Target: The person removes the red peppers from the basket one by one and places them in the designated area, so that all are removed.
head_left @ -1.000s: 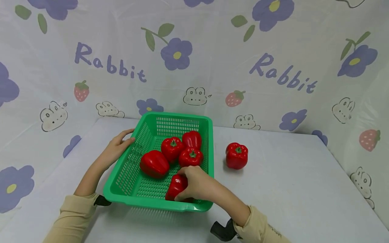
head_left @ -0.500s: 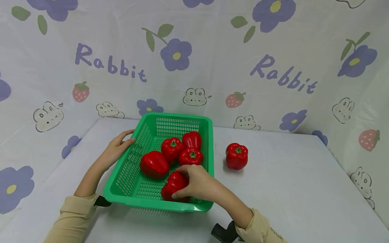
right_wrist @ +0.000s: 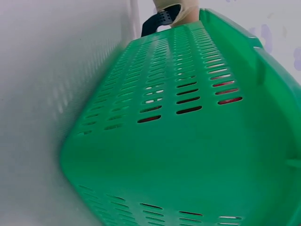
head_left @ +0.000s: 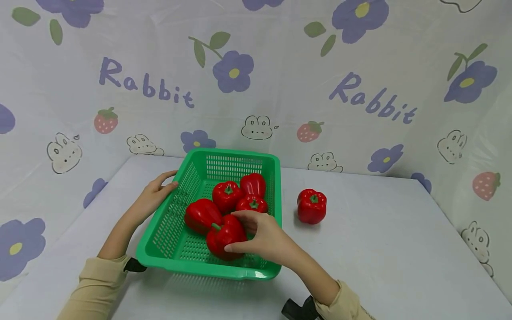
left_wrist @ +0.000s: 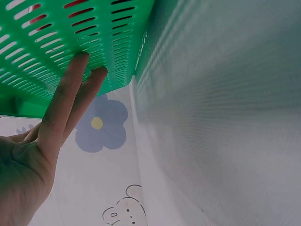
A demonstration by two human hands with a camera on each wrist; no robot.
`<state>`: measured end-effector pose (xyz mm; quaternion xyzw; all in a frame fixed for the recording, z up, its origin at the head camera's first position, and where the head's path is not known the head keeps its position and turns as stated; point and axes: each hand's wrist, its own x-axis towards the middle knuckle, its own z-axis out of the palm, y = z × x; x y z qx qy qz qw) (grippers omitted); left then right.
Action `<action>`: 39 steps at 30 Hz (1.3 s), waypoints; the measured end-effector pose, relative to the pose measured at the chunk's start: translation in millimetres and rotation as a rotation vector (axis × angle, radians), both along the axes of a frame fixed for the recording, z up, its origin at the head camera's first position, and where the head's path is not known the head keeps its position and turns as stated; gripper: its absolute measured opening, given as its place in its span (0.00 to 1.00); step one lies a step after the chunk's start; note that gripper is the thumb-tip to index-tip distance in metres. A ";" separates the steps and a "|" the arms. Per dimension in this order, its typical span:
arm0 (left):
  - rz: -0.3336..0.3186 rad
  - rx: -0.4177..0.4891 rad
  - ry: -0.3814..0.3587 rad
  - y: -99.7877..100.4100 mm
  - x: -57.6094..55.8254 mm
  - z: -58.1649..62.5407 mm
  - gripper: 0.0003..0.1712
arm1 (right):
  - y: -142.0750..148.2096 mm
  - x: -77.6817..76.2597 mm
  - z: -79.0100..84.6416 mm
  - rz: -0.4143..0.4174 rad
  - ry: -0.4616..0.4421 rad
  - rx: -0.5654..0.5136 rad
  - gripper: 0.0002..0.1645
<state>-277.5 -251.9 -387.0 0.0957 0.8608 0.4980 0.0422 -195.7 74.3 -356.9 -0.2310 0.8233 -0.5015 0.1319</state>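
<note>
In the head view my right hand (head_left: 268, 235) reaches over the front right of the green plastic basket (head_left: 180, 264). Its thumb and fingers grip a red bell pepper (head_left: 220, 242) by its right side, with the green stem tilted up to the left. This pepper overlaps another red bell pepper (head_left: 200, 216) behind it. My left hand (head_left: 151, 195) rests at the basket's left side; in the left wrist view two straight fingers (left_wrist: 70, 89) touch the slotted outer wall (left_wrist: 101, 44). The right wrist view shows the basket's outer wall (right_wrist: 178, 150); my right hand is hidden there.
Further back in the basket lie several more peppers, among them an upright bell pepper (head_left: 227, 195). One red bell pepper (head_left: 312, 206) stands outside, to the right on the white table (head_left: 380, 249). A printed curtain (head_left: 288, 66) hangs behind the table.
My right hand has turned and shifted the gripped pepper up and left from the front right corner, and its stem now shows. The left hand and the basket stay put.
</note>
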 end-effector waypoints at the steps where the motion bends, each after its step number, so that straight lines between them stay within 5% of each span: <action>1: 0.000 0.000 0.000 0.1 -0.1 0.0 0.35 | 0.7 0.0 -0.5 -0.005 -0.009 -0.015 0.39; 14: -0.002 -0.001 0.002 -1.0 -0.3 -0.9 0.34 | 4.8 2.2 -1.8 -0.061 -0.051 -0.201 0.40; 39: 0.008 0.000 -0.019 0.7 0.7 3.3 0.34 | 50.2 -14.7 -2.5 -0.301 0.091 -0.430 0.38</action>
